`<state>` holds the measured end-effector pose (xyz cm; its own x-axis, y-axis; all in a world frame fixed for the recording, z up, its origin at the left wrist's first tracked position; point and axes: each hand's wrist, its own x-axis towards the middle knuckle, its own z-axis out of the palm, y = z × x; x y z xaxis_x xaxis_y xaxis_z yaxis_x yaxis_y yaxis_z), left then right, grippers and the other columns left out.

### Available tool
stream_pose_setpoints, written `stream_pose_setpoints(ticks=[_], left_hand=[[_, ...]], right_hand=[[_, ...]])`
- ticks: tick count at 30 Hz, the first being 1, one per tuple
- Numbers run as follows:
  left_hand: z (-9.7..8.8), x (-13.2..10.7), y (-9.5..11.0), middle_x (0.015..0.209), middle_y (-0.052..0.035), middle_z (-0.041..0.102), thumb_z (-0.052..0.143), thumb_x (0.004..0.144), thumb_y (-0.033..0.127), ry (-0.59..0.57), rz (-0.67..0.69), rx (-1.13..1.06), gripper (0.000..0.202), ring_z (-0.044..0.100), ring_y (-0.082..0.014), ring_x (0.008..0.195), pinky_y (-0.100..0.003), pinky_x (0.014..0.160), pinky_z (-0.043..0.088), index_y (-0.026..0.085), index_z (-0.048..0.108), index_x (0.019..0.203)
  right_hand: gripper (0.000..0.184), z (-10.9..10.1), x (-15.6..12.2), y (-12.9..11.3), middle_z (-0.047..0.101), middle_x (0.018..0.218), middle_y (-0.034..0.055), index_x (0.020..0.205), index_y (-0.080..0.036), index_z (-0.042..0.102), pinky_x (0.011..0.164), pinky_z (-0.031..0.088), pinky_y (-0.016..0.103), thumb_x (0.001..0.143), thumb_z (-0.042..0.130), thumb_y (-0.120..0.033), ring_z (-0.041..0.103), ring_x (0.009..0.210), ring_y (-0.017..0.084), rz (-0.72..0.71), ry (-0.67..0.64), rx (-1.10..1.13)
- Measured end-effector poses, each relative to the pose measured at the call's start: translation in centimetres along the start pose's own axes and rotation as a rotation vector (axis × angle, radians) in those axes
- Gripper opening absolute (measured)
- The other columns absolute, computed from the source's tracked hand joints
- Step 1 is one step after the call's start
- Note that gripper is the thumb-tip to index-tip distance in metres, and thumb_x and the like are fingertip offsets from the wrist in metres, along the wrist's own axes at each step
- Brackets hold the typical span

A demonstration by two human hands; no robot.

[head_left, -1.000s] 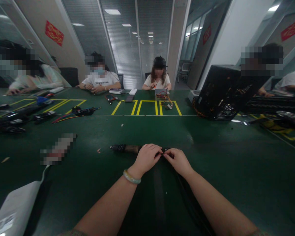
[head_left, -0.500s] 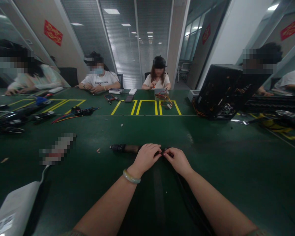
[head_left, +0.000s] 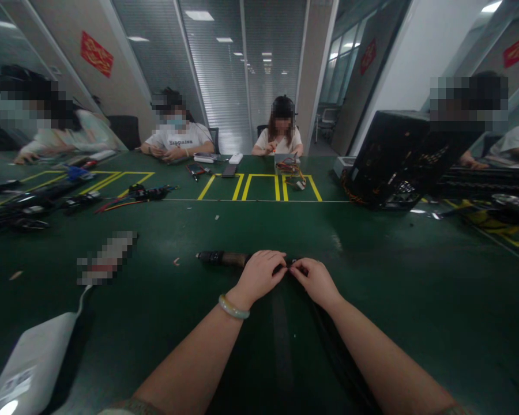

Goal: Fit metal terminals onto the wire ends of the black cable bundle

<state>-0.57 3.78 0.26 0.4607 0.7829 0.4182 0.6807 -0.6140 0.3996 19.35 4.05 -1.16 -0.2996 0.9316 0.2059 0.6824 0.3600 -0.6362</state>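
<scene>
A dark rod-shaped piece (head_left: pixel 231 260) lies crosswise on the green table, with a ribbed black tip at its left end and a brownish middle. It looks like the end of a thick cable, but its exact kind is unclear. My left hand (head_left: pixel 263 275) is closed over its right part. Fingertip to fingertip with it, my right hand (head_left: pixel 318 281) pinches at the right end; what lies between those fingers is too small and dark to make out. A black cable (head_left: pixel 343 360) runs from beneath my right hand toward me.
At left front lies a white power bank (head_left: pixel 37 360), wired to a blurred-out device (head_left: pixel 110 256). Black cables and parts (head_left: pixel 30 202) lie farther left. A black computer case (head_left: pixel 389 161) stands at the back right. Several people sit around the table (head_left: pixel 190 323).
The whole view has shifted slightly to the right. Both hands keep their place on the dark piece, with only small finger movement.
</scene>
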Motion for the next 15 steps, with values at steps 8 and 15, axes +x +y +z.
stream_pose_setpoints(ticks=[8,15], left_hand=[[-0.41,0.08,0.33,0.114,-0.0021,0.065,0.061,0.088,0.02,-0.015,-0.015,0.009,0.005,0.058,-0.0198,0.106,-0.039,0.096,0.041,0.022,0.061,0.092],[-0.71,0.09,0.57,0.114,-0.0019,0.064,0.059,0.09,0.023,-0.029,-0.028,0.023,0.004,0.057,-0.0195,0.107,-0.038,0.096,0.04,0.022,0.061,0.093]], right_hand=[[0.01,0.07,0.15,0.2,0.069,0.083,-0.0005,0.085,-0.024,0.069,0.072,0.043,0.029,0.088,0.06,-0.027,0.063,0.078,0.019,-0.027,0.0,0.017],[0.01,-0.17,0.21,-0.14,0.069,0.082,-0.001,0.084,-0.024,0.07,0.073,0.043,0.031,0.087,0.061,-0.027,0.063,0.077,0.019,-0.01,-0.019,0.007]])
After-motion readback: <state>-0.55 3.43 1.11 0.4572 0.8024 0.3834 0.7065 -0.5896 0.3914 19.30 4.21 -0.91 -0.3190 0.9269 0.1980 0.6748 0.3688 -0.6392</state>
